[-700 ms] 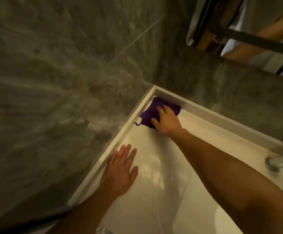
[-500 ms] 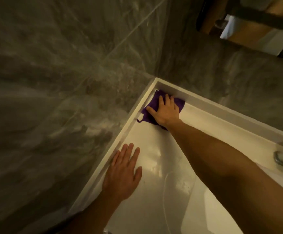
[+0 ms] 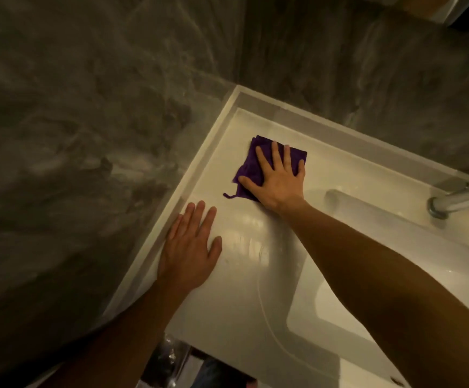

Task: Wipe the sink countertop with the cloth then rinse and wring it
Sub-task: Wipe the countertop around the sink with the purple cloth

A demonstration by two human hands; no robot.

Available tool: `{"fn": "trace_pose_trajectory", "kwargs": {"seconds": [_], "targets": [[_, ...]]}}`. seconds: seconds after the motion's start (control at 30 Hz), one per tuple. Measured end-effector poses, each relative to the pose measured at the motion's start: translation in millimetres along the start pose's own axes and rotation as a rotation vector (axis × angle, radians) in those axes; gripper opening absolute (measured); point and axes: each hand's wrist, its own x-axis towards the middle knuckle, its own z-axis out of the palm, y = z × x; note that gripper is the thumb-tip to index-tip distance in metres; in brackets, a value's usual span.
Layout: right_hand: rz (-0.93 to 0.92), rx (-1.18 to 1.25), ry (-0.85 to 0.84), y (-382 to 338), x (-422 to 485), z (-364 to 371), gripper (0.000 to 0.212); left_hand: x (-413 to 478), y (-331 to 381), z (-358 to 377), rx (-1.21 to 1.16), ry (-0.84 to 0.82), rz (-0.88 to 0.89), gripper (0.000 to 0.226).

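A folded purple cloth (image 3: 248,163) lies on the white sink countertop (image 3: 241,275), a little out from its back left corner. My right hand (image 3: 279,177) presses flat on the cloth with fingers spread, covering its right half. My left hand (image 3: 191,247) rests palm down on the countertop by the raised left rim, holding nothing. The basin (image 3: 367,247) opens to the right, partly hidden by my right forearm.
Grey marbled walls (image 3: 87,135) meet at the corner behind the countertop. A chrome tap (image 3: 457,203) stands at the right edge above the basin. Below the counter's front edge dark clutter (image 3: 171,359) shows.
My right hand has slid the cloth out of the back left corner, toward me and to the right. My left hand stays planted on the countertop.
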Motion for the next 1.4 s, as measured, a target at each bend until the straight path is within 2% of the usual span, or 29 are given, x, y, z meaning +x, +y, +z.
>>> {"fn": "trace_pose_trajectory", "kwargs": {"seconds": [0.4,0.67,0.77,1.0,1.27,1.4], "targets": [[-0.031,0.037,0.019,2.2,-132.9,33.2,0.087,-19.5,-11.0,0.4,-0.176,0.057,0.042,0.057],[-0.085,0.064,0.022,-8.9,-225.3,60.8,0.083,-79.3,-0.5,15.2,-0.106,0.050,-0.009,0.058],[-0.112,0.055,0.034,-9.6,-251.4,71.9,0.079,-84.5,5.5,17.1,-0.027,0.073,-0.014,0.059],[-0.166,0.001,0.063,-2.3,-302.8,87.0,0.067,-84.0,6.3,18.7,-0.012,0.072,-0.008,0.060],[-0.116,-0.022,0.062,4.7,-352.1,93.9,0.065,-83.5,6.1,18.9,-0.018,0.091,0.011,0.059],[-0.012,-0.033,0.073,17.8,-372.6,101.3,0.064,-81.9,3.4,22.7,-0.041,0.098,0.027,0.058]]}}
